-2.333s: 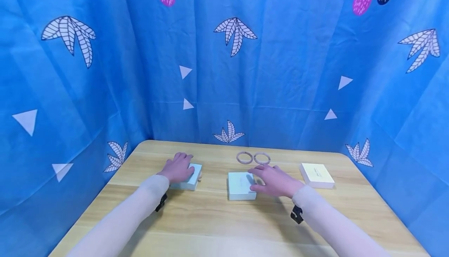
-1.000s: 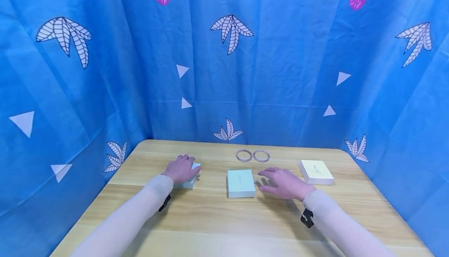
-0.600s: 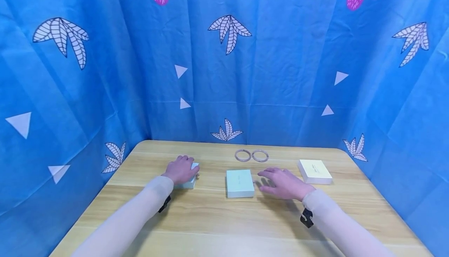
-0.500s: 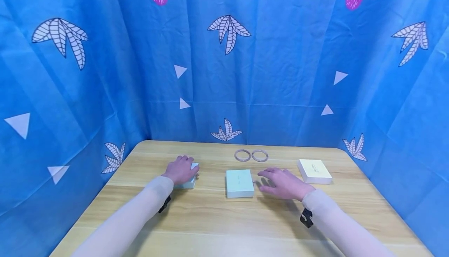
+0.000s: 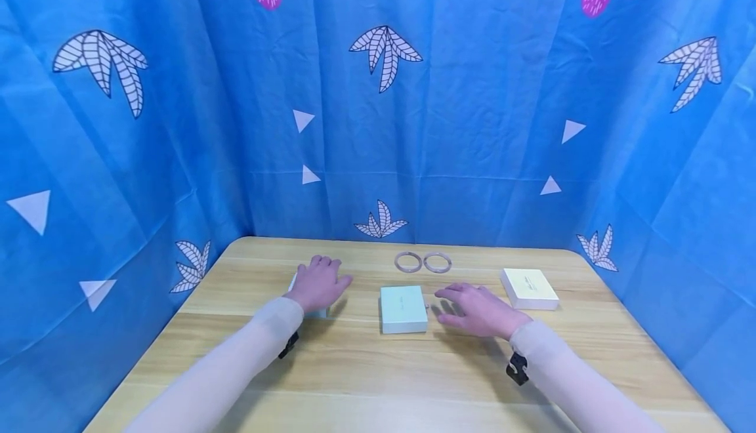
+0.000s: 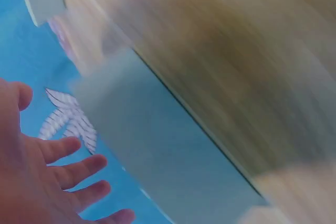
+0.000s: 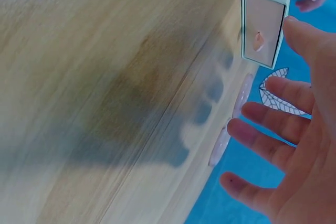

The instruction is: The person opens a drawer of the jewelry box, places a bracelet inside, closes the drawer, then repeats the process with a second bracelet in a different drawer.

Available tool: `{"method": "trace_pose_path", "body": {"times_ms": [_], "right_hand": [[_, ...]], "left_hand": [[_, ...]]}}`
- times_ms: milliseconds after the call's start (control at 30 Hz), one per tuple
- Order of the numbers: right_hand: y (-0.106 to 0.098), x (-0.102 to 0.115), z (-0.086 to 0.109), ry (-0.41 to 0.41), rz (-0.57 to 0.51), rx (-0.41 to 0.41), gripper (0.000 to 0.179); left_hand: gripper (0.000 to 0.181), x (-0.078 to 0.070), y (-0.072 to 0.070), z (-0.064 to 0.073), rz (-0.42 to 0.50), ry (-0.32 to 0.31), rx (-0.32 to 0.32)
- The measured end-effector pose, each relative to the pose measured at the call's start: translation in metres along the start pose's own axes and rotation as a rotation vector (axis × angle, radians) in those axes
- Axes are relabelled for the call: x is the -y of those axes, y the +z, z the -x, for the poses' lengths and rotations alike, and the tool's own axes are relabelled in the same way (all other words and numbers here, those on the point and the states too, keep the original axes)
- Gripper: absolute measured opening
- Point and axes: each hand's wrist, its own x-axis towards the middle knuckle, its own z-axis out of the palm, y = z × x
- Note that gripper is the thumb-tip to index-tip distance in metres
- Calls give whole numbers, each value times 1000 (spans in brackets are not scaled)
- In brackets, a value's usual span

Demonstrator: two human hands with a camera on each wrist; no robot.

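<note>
My left hand (image 5: 319,283) hovers with spread fingers over a light-blue box (image 5: 321,313), covering most of it in the head view. In the left wrist view that hand's fingers are apart from the blurred box (image 6: 168,145) and nothing lies between them. A second, mint-coloured box (image 5: 403,308) sits mid-table. Just right of it my right hand (image 5: 478,309) is held with loosely bent fingers, gripping nothing. The right wrist view shows this box's pale drawer end (image 7: 262,19) with a small peach ribbon tab (image 7: 259,41), close to the thumb but apart from the fingers.
Two pale purple bangles, a left one (image 5: 408,271) and a right one (image 5: 438,271), lie side by side near the back edge. A cream box (image 5: 529,288) stands at the right. Patterned blue curtains (image 5: 378,124) enclose the wooden table (image 5: 378,374).
My left hand has come off the light-blue box and moved right. Earlier my right hand drew back from the mint box; over the last half second it has stayed put.
</note>
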Motion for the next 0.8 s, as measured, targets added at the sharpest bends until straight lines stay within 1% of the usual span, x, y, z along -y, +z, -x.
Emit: {"method": "trace_pose_path", "body": {"times_ms": [200, 333, 433, 633, 800], "right_hand": [[-1, 0, 3, -14, -9, -9, 57], [0, 0, 3, -17, -11, -12, 57], [-1, 0, 4, -9, -12, -7, 57], [-1, -1, 5, 3, -20, -3, 56], [-1, -2, 5, 2, -18, 0, 56]], "left_hand": [[71, -37, -3, 2, 12, 53, -8], [74, -58, -1, 2, 33, 88, -5], [75, -71, 2, 2, 48, 95, 12], [78, -93, 7, 5, 19, 88, 44], [81, -104, 16, 3, 8, 78, 78]]}}
